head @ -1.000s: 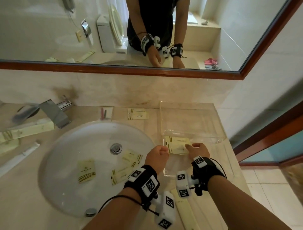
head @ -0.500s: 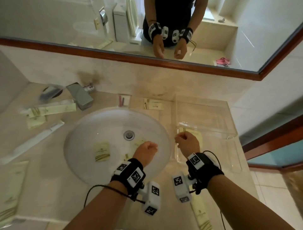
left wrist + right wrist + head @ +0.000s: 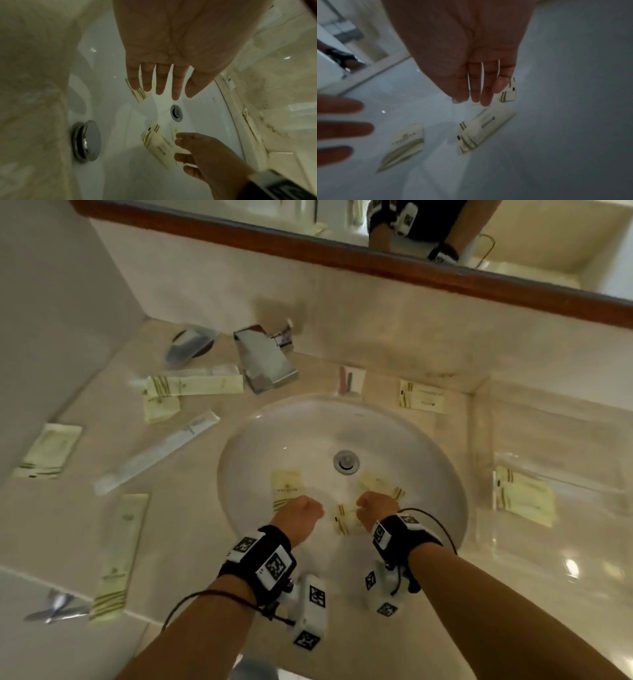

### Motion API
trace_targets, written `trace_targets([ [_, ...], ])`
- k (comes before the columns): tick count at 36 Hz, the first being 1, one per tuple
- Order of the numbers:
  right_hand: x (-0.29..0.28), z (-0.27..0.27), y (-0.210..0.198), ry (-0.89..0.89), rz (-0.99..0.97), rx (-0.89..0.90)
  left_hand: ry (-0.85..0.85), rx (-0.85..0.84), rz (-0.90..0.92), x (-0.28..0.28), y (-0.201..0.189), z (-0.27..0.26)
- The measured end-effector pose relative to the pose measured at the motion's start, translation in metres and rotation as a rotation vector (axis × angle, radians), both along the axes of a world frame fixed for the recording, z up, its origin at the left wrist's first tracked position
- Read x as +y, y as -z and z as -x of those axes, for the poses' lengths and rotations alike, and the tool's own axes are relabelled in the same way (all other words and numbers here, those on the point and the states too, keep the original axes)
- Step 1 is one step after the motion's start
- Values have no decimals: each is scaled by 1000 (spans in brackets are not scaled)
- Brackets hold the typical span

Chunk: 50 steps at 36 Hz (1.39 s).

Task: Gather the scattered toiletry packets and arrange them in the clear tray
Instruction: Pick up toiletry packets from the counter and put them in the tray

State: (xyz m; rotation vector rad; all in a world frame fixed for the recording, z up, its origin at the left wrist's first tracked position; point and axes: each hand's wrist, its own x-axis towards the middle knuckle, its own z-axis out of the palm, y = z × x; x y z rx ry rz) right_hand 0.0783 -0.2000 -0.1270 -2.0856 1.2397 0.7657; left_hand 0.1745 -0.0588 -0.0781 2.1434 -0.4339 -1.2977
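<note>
Left hand [image 3: 298, 517] above the near side of the white sink [image 3: 239, 446], fingers [image 3: 160, 81] straight and slightly spread in the left wrist view, holding nothing. Right hand [image 3: 376, 510] just beside it over the basin, fingers [image 3: 485, 94] extended downward and loose, also empty, fingertips just above a cream toiletry packet [image 3: 346, 518] lying flat on the porcelain. Second packet [image 3: 380, 486] beyond the right hand, near the chrome drain [image 3: 346, 461]; whether it overlaps the first, cannot tell. Third packet with gold stripes [image 3: 287, 487] beyond the left hand, partly hidden by it. To the right on the beige marble table [image 3: 191, 542], clear tray [image 3: 561, 440] with one packet [image 3: 522, 496] inside at its near end. Behind the sink, a small packet [image 3: 422, 400] and a card with two dark sticks [image 3: 351, 381] against the backsplash, beside the chrome faucet [image 3: 265, 361]. Left of the basin, scattered across the table: a long cream packet [image 3: 195, 385] overlapping a shorter one [image 3: 161, 409], a long white wrapped item [image 3: 157, 451], a square sachet [image 3: 48, 451] by the wall and a long narrow packet [image 3: 118, 556] near the front edge. Wood-framed mirror [image 3: 342, 251] above, blurred.
</note>
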Motion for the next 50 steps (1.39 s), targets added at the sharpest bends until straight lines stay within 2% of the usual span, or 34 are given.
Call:
trace_targets([
  [5,-6,-5,44,-66,-61,123,12,43,48,4,13,-5],
  [7,-6,-5,41,-107,-60,165,21,45,50,7,13,-6],
  [12,-4,5,47,-142,-26,125,21,53,41,9,12,-10],
  [15,-9,1,53,-138,-143,168,20,48,31,8,9,-11],
  [16,-11,1,55,-172,-199,149,21,45,28,7,9,-11],
  [18,-17,1,62,-277,-180,134,21,42,17,6,7,-11],
  [19,-16,-2,60,-243,-188,155,18,45,11,5,6,-12],
  [21,-14,-9,61,-4,-163,132,11,45,5,2,4,-12],
  [23,-8,-16,71,-51,-56,120,4,34,9,0,2,-12],
  [25,-1,-23,77,-101,-67,141,-4,25,23,-2,-1,-14],
  [30,15,-34,55,-218,-15,206,-22,17,26,-2,-2,-19],
  [33,16,-34,44,-215,-27,144,-37,23,29,1,2,-23],
  [36,13,-33,34,-228,-32,169,-48,35,28,2,4,-25],
  [38,9,-38,25,-192,-104,103,-44,35,18,2,2,-26],
  [43,0,-44,-28,-194,-186,-86,-72,35,38,-11,-13,-22],
  [45,-2,-38,-52,-166,-181,-162,-97,45,87,-20,-20,-15],
  [50,-18,-1,-98,-82,-160,-312,-15,-49,224,-48,-39,12],
])
